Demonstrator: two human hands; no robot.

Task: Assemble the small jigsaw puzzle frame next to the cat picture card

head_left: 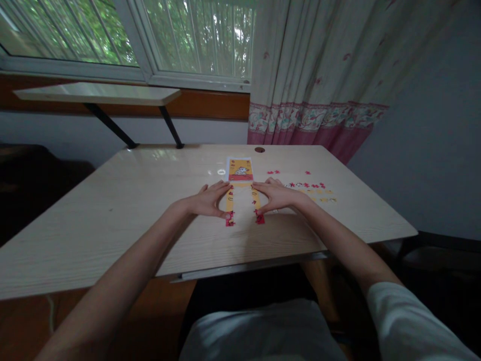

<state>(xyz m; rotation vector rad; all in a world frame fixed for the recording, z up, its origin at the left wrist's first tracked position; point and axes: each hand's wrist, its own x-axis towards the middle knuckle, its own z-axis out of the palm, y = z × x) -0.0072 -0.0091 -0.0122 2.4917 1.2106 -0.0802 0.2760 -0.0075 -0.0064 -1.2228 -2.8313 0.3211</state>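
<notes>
A partly assembled jigsaw puzzle [229,198] lies on the table. Its yellow and red edge pieces form a top row and two side strips, with bare table between them. My left hand [210,198] rests along the left strip, fingers at the upper corner and thumb on the red lower-left piece. On the other side, my right hand [276,194] mirrors it, fingertips at the upper right corner and thumb by the red lower-right piece. Both hands have thumb and fingers spread apart. Just beyond lies a picture card [240,169] with a white figure on yellow and red.
Loose red puzzle pieces [306,185] and yellow puzzle pieces [319,192] lie in rows to the right, with several red ones further back. A raised shelf [101,94] stands at the back left of the table [124,235]. A curtain [300,75] hangs behind.
</notes>
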